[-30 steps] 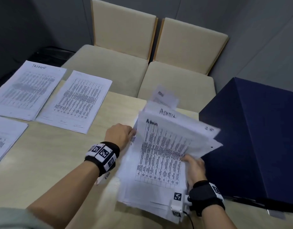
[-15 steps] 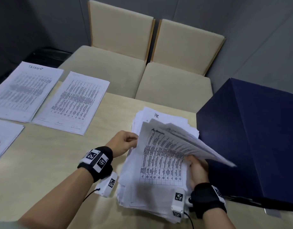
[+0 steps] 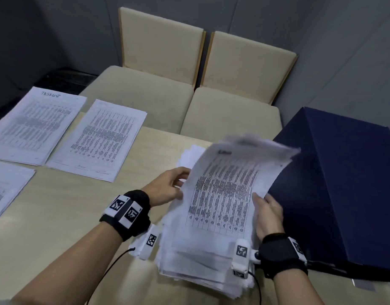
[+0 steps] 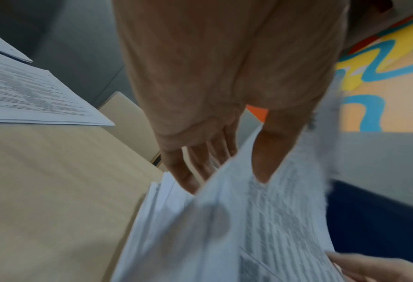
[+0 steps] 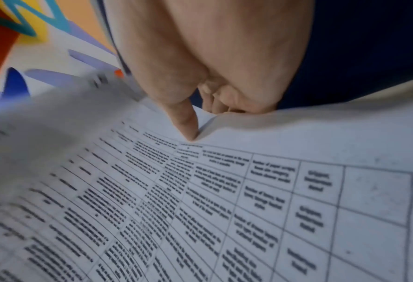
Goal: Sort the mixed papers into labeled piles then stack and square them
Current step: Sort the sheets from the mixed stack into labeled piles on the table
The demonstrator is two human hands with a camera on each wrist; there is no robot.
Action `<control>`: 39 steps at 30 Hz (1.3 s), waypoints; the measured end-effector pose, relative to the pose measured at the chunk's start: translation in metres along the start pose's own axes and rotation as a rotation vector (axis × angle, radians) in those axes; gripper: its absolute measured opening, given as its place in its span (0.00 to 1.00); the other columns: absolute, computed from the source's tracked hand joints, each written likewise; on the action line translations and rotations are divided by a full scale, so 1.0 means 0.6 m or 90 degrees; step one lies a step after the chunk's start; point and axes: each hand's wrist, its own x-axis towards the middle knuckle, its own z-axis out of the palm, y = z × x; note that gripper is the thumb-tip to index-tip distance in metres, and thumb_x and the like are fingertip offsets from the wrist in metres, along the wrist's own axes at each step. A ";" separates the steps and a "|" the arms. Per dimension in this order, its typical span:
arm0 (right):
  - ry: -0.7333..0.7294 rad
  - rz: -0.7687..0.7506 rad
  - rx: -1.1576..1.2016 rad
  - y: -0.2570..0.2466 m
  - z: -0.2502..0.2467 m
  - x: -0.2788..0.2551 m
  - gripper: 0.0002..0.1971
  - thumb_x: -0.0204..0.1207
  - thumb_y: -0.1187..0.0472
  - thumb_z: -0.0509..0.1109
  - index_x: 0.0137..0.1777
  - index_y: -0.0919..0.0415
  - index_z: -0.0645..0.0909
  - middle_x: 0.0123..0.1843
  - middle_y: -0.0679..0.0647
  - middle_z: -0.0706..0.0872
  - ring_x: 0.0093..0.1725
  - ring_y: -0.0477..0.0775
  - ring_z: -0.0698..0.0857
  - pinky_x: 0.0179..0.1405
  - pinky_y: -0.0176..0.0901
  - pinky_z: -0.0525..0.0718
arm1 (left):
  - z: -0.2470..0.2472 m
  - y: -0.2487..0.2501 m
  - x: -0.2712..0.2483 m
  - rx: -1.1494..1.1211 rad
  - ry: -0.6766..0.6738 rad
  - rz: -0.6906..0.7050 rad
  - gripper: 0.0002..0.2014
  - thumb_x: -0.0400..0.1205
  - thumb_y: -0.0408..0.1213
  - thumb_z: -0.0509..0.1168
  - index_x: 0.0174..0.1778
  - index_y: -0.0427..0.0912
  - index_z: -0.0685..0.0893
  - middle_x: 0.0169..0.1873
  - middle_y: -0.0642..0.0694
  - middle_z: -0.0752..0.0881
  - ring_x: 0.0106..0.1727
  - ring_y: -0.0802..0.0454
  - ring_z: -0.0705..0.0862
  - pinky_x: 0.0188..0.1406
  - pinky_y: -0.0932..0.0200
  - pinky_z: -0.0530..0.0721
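Nearest, at the lower middle of the head view, the ragged unsorted stack (image 3: 202, 260) lies on the table (image 3: 57, 216) with its edges fanned out. A few top sheets (image 3: 224, 194) are lifted off it, their far ends blurred and curling up toward the blue box (image 3: 343, 183) at right.

The likeliest slip, as I judge it, is more than one sheet coming away together: several leaves ride up at once, and if they carry different labels one could land in the wrong pile. The loose stack could also slide or shed pages toward the near table edge if the lift drags it. The heading on the top sheet is too blurred to read, so a misread label is possible too.

The right hand (image 3: 267, 214) is at the sheets' right edge, thumb on the printed face and fingers curled underneath, clamped on the paper. The left hand (image 3: 167, 188) is at their left edge; the left wrist view shows its thumb (image 4: 263, 152) over the paper and its fingers (image 4: 183, 171) below, pinching it. The hands sit apart, one on each side.

Farther off, at the upper left, sorted piles (image 3: 97, 139) lie flat, one headed with handwriting I cannot read surely. Beyond the table stand two beige chairs (image 3: 202, 69).
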 end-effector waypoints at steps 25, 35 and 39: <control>-0.110 -0.219 -0.102 -0.086 0.055 -0.072 0.19 0.82 0.60 0.71 0.72 0.56 0.77 0.66 0.47 0.87 0.66 0.43 0.85 0.72 0.49 0.79 | 0.063 0.109 0.023 -0.109 0.381 0.154 0.20 0.77 0.47 0.73 0.59 0.41 0.76 0.54 0.43 0.87 0.55 0.44 0.87 0.56 0.35 0.87; -0.166 -0.170 -0.260 -0.054 0.083 -0.082 0.22 0.86 0.53 0.64 0.77 0.58 0.70 0.70 0.53 0.82 0.69 0.51 0.80 0.74 0.52 0.75 | 0.044 0.082 0.011 -0.065 0.326 0.090 0.14 0.79 0.46 0.73 0.55 0.44 0.81 0.51 0.46 0.88 0.51 0.49 0.87 0.53 0.49 0.88; -0.206 -0.246 -0.248 -0.061 0.098 -0.111 0.08 0.87 0.63 0.62 0.62 0.52 0.78 0.52 0.40 0.85 0.51 0.38 0.84 0.53 0.29 0.80 | -0.007 0.051 -0.028 -0.078 0.390 0.082 0.05 0.81 0.31 0.70 0.43 0.47 0.87 0.36 0.50 0.88 0.35 0.61 0.84 0.39 0.65 0.81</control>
